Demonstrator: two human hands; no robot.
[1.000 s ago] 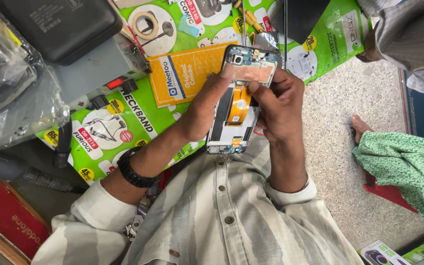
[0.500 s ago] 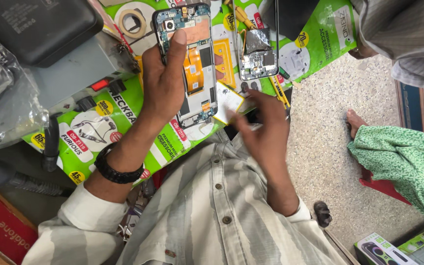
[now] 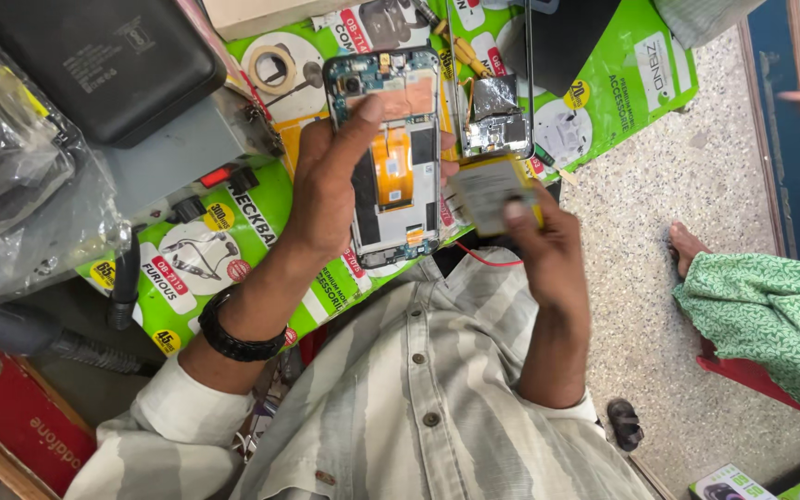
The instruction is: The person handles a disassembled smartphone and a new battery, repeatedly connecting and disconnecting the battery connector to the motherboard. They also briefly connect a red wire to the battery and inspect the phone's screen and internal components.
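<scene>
So the left hand (image 3: pixel 326 190) is gripping an opened-up phone (image 3: pixel 393 153) from the side, thumb lying across its back and the other fingers wrapping around the far edge, holding it above the green printed mat (image 3: pixel 604 83). The right hand (image 3: pixel 548 245) is pinching a flat battery pack (image 3: pixel 491 190) between thumb and fingertips, just beside the phone's right edge. A roll of tape (image 3: pixel 273 65) is sitting near the phone's top.

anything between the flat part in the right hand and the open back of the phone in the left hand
Nothing visible does. The right hand holds the flat yellow-edged part just beside the opened phone, which the left hand grips. Only that hand's fingertips wrap the phone's near edge; the bay with the orange flex cable lies uncovered.
</scene>
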